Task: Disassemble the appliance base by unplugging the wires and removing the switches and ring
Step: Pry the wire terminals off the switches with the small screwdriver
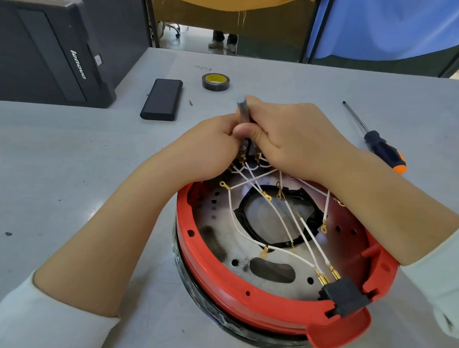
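Left hand [211, 144] and right hand [284, 134] both pinching the switch [243, 109], lifted off the base [245, 286] to free its wires [251, 174].

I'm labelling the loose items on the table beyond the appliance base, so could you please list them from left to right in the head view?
Black computer case → power bank → small screw → tape roll → screwdriver.

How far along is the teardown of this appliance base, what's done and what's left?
Done: several white wires lie loose, their ring terminals free. In hand: the left hand and right hand both grip a switch lifted off the far rim, wires attached below it. Left: those wires, the black switch with three wires plugged in at the near rim, and the red ring seated on the base.
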`<state>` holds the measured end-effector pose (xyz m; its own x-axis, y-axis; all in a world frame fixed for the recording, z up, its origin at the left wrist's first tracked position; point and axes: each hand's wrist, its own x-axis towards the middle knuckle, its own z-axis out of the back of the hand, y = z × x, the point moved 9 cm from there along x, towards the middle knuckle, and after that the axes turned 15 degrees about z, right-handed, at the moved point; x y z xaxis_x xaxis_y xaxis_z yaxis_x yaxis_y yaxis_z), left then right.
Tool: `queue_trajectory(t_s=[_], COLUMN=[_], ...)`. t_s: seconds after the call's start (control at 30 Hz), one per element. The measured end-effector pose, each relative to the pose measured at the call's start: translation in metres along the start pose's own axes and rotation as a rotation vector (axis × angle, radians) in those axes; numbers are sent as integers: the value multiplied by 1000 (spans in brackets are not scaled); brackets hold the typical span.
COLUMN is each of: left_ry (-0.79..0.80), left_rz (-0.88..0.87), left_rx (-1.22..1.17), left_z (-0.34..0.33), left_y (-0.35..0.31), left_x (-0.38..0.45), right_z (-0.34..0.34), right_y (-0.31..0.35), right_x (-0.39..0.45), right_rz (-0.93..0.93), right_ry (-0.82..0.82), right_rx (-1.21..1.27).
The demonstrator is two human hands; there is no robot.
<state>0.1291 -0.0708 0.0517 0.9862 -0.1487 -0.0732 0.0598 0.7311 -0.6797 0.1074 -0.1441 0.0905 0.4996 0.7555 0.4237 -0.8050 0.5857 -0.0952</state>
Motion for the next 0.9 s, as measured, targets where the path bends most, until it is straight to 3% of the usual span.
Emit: queue_trajectory(t_s=[0.1, 0.3, 0.57, 0.9], left_ry=[4, 16, -4, -4], left_rz=[25, 5, 28, 20], left_rx=[-15, -31, -11, -16], left_z=[0, 0, -1, 0], left_y=[2, 0, 3, 2], left_x=[1, 0, 3, 2], right_z=[-2, -15, -16, -7], right_y=[3, -11, -17, -9], right_x=[2, 3, 2, -3], right_rz=[26, -126, -168, -81], right_ry=[30, 58, 28, 0], right_rx=[-62, 154, 209, 146])
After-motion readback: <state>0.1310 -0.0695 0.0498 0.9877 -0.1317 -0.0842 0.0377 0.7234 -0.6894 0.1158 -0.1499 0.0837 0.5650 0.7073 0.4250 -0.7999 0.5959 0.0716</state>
